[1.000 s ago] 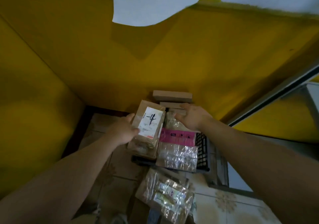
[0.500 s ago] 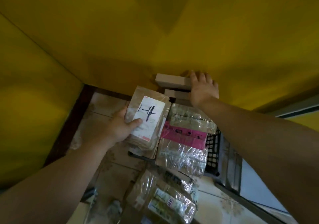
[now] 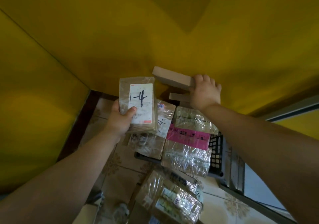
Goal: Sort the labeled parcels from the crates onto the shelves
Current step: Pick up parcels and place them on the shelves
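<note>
The parcel (image 3: 140,92) marked "1-4" was held above the crate (image 3: 216,156), the left hand (image 3: 119,120) keeping a tight grip on its lower edge, thumb on the label. The right hand (image 3: 205,92) had its grip round the end of a flat box (image 3: 171,77) by the yellow wall (image 3: 155,33). Wrapped packs (image 3: 187,156) filled the crate.

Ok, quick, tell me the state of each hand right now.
Left hand: closed, holding the taped parcel marked 1-4.
Right hand: closed on the end of the flat cardboard box.
</note>
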`<state>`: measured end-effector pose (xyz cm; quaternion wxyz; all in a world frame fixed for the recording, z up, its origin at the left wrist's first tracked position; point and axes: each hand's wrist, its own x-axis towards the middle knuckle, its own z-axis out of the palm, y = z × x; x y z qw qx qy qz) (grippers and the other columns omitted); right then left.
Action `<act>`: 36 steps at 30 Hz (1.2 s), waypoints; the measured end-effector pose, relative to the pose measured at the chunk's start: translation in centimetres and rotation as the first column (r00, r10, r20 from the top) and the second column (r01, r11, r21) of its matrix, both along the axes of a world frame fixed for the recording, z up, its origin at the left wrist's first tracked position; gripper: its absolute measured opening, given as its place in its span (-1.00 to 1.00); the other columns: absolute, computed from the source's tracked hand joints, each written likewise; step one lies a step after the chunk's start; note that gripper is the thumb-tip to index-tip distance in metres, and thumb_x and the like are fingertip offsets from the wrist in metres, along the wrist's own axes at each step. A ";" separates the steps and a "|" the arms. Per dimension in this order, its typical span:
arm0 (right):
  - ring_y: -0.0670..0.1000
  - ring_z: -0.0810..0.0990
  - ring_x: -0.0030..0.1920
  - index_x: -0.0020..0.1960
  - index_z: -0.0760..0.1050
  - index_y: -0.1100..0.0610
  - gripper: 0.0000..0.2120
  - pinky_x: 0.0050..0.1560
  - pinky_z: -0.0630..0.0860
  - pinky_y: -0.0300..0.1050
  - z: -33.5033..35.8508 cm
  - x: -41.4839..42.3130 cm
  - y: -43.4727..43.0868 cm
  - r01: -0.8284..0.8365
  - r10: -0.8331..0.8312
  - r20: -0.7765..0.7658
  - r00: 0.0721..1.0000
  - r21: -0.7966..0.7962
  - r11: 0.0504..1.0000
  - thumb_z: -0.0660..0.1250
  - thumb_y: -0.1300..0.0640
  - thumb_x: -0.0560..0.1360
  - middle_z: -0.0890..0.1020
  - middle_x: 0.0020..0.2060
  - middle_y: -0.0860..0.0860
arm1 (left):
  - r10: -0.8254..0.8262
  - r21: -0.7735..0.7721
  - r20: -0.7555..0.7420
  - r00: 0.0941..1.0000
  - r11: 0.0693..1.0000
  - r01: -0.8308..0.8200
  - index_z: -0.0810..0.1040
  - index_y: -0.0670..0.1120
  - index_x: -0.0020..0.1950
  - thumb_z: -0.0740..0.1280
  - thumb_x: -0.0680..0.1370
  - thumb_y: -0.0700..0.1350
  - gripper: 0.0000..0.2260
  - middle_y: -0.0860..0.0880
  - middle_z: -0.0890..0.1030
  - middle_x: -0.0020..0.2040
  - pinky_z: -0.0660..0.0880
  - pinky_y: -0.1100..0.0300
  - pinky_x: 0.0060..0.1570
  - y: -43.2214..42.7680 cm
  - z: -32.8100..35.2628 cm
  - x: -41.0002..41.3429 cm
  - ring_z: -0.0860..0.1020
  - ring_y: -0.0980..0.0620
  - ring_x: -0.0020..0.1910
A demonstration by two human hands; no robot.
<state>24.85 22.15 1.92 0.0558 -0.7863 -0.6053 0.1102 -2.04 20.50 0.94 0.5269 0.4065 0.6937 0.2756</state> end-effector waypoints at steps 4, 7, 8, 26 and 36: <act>0.22 0.44 0.28 0.39 0.31 0.18 -0.63 0.23 0.34 0.10 4.7 -1.7 -1.9 0.143 -0.103 -0.332 0.938 0.098 0.985 0.18 0.05 0.64 0.47 0.27 0.16 | 0.028 0.035 0.012 1.000 0.999 -0.028 0.28 0.02 0.45 0.33 0.59 -0.10 -0.54 0.03 0.52 0.18 0.49 0.07 -0.06 -0.4 4.3 -0.7 0.53 -0.04 0.09; 0.16 0.49 0.20 0.41 0.29 0.22 -0.59 0.05 0.37 -0.11 8.4 -3.0 -3.8 0.248 -0.156 -0.561 0.813 0.092 0.964 0.21 0.03 0.65 0.50 0.22 0.15 | 0.044 0.084 -0.002 0.999 0.995 -0.044 0.30 0.02 0.43 0.34 0.58 -0.11 -0.55 -0.01 0.54 0.20 0.53 -0.03 0.08 -0.9 8.2 -1.5 0.56 -0.08 0.12; 0.12 0.49 0.13 0.41 0.29 0.22 -0.58 -0.01 0.34 -0.16 9.6 -3.4 -4.5 0.262 -0.165 -0.609 0.776 0.072 0.962 0.21 0.02 0.65 0.51 0.18 0.12 | 0.045 0.099 0.001 0.999 0.994 -0.045 0.30 0.02 0.44 0.35 0.58 -0.10 -0.54 -0.02 0.55 0.22 0.53 -0.07 0.11 -1.2 9.5 -1.8 0.56 -0.10 0.14; 0.02 0.45 0.26 0.53 0.23 0.03 -0.41 0.10 0.46 -0.17 27.3 -18.0 -19.3 0.159 0.066 -0.813 0.579 0.192 0.969 0.32 -0.09 0.58 0.40 0.28 0.01 | -0.047 0.380 -0.024 0.999 0.924 0.053 0.32 0.06 0.36 0.36 0.56 -0.05 -0.60 0.07 0.57 0.06 0.56 -0.07 0.09 -12.5 26.4 -7.3 0.59 -0.05 0.03; 0.06 0.51 0.23 0.55 0.19 0.02 -0.44 0.02 0.45 -0.13 32.8 -17.6 -25.8 0.274 0.010 -0.931 0.364 0.118 0.955 0.22 -0.13 0.62 0.48 0.32 0.00 | -0.135 0.472 -0.010 0.991 0.873 0.123 0.35 0.01 0.39 0.34 0.58 -0.05 -0.60 0.04 0.57 0.14 0.46 0.17 0.02 -19.6 33.5 -9.3 0.56 0.04 0.02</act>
